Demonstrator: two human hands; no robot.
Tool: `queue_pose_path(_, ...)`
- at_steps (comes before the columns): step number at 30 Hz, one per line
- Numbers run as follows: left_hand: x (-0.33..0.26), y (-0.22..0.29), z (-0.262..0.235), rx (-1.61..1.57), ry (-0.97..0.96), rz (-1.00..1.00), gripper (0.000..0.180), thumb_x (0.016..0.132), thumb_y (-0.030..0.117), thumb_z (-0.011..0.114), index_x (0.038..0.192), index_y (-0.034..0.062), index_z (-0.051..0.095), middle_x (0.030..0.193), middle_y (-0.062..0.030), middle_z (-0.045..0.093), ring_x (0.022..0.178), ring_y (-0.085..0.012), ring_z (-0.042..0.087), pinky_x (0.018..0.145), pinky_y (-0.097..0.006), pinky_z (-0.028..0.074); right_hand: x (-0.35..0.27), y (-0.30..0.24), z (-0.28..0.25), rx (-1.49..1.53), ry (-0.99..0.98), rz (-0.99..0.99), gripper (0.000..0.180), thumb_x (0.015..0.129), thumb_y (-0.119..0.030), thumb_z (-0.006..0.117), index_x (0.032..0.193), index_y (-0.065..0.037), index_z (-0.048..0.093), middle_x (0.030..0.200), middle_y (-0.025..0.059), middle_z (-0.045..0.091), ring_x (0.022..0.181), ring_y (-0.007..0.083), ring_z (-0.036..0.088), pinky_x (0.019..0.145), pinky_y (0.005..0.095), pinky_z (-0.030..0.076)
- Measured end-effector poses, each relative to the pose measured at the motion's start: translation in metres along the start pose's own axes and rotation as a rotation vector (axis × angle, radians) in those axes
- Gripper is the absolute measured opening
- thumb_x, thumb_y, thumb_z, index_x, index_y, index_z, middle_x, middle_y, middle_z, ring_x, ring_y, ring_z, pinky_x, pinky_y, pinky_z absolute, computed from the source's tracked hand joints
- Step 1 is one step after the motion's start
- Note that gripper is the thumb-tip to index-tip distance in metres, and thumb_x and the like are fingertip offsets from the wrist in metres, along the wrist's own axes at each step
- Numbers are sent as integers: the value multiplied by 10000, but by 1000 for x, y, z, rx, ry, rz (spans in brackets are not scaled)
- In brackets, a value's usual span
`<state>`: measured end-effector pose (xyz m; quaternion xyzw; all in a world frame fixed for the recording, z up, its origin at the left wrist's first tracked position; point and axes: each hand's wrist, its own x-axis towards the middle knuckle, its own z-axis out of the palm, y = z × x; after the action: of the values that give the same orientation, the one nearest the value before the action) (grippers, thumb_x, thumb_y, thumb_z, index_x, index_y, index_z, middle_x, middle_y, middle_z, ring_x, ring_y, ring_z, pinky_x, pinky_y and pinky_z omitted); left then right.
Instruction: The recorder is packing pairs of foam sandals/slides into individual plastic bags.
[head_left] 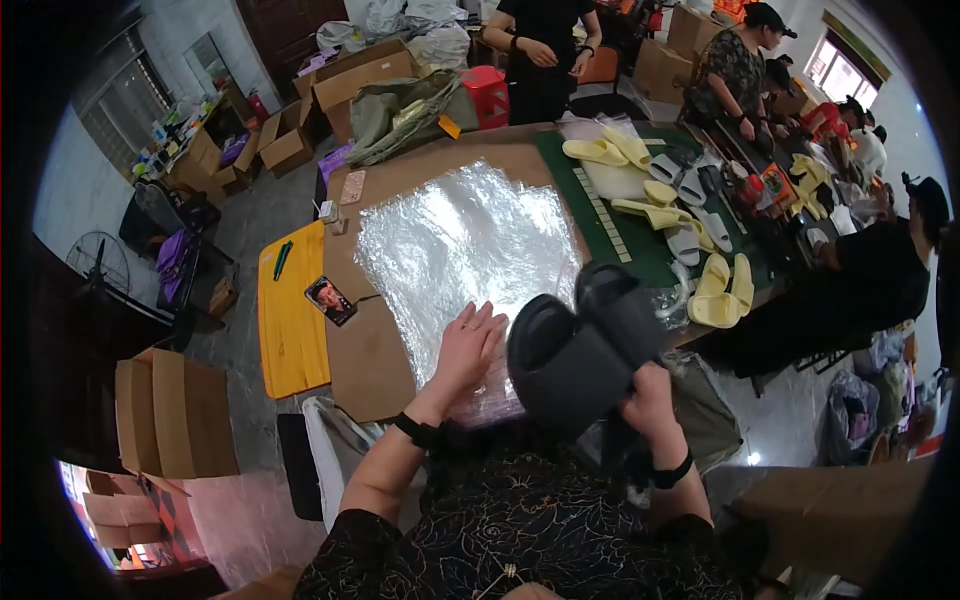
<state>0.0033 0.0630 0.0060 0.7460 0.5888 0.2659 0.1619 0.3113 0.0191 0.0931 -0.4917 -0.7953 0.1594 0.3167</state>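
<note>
A stack of clear, shiny plastic bags (470, 230) lies on the brown cardboard-covered table in front of me. My left hand (470, 350) rests on its near part, with fingers stretched out and nothing in them. To the right, my right hand (650, 402) is closed on a pair of black slide slippers (570, 365), holding them up above the table's near edge. The slippers sit side by side, and their soles and wide straps partly show. They hide the right front corner of the bag stack, and part of my right hand's fingers is behind them.
Yellow slippers (715, 295) and grey slippers (683, 243) lie on a green mat (570, 190) at the right. A phone (330, 300) lies near a yellow board (290, 345) at the left. Several people work along the far right; another person (545, 60) stands across the table.
</note>
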Motion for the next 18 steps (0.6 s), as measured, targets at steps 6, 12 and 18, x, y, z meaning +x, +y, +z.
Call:
queue_pose_path(6,11,0,-15,-333,-4,-74,365,1012,251,422,1284,92,607,1320,-154,592,1295,-419,450,1111,-439,334,6,8,31,-317,-189,-64,265,804,-270,692,769,-50,548,727,127,600,712,338,614,605,467,473)
queue_pose_path(12,11,8,-21,-298,-20,-77,389,1020,237,402,1338,82,564,1359,-158,562,1300,-403,449,1109,-448,331,-1,-4,36,-328,-240,-130,293,832,-329,675,728,-77,567,691,116,611,685,311,624,599,435,484)
queue_pose_path(18,8,21,-25,-160,-11,10,404,1008,235,422,1380,117,526,1429,-145,502,1344,-414,396,1123,-467,306,12,2,51,-330,-287,-105,298,860,-331,655,794,-58,556,739,113,617,721,302,636,604,433,488)
